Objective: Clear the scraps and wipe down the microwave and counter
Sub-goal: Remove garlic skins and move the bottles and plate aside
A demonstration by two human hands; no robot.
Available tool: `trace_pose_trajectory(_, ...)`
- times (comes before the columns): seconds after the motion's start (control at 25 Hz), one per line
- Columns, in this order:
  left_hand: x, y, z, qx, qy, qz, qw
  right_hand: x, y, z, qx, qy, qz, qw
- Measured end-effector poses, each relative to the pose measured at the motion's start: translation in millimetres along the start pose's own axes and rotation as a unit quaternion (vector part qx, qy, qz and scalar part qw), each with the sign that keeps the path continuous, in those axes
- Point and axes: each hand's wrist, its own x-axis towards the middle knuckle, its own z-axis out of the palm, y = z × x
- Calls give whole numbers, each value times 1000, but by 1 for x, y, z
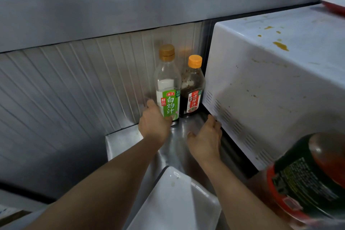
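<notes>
A white microwave (270, 80) fills the right side, its top spotted with yellow-orange stains (280, 45) and its side speckled with brown marks. The steel counter (179, 136) runs beside it. My left hand (155, 121) is wrapped around the base of a clear bottle with a green label (168, 87). A dark sauce bottle with an orange cap (192, 89) stands right beside it, against the microwave. My right hand (205, 140) is open, fingertips touching the microwave's lower left edge by the vents.
A white cutting board (177, 201) lies on the counter near me. A dark jar with a red band (306, 179) sits at the right front, blurred. A ribbed metal backsplash (74, 84) rises behind, under a steel ledge. A red-edged item (334, 5) rests on the microwave's far corner.
</notes>
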Motion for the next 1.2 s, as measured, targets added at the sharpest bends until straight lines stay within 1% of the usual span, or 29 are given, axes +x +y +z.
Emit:
trace_pose_trajectory(0.24,3,6,5,7,-1,-3,1000,0,0,-2,-8,-7,0,1000)
trace_pose_trajectory(0.4,3,1,-3,13,-41,10,999,-5,-4,-4,-11,-14,1,1000)
trace_pose_trajectory(0.6,-11,-1,-42,76,-82,37,993,-29,-21,-21,-31,-23,-19,999)
trace_pose_trajectory(0.8,-36,3,-95,98,-112,96,984,-63,-48,-51,-51,-25,-48,997)
trace_pose_trajectory(0.96,-58,10,-136,110,-119,146,976,-88,-76,-84,-60,-22,-60,996)
trace_pose_trajectory(1.2,-92,28,-187,98,-141,219,960,-125,-117,-144,-62,11,-90,994)
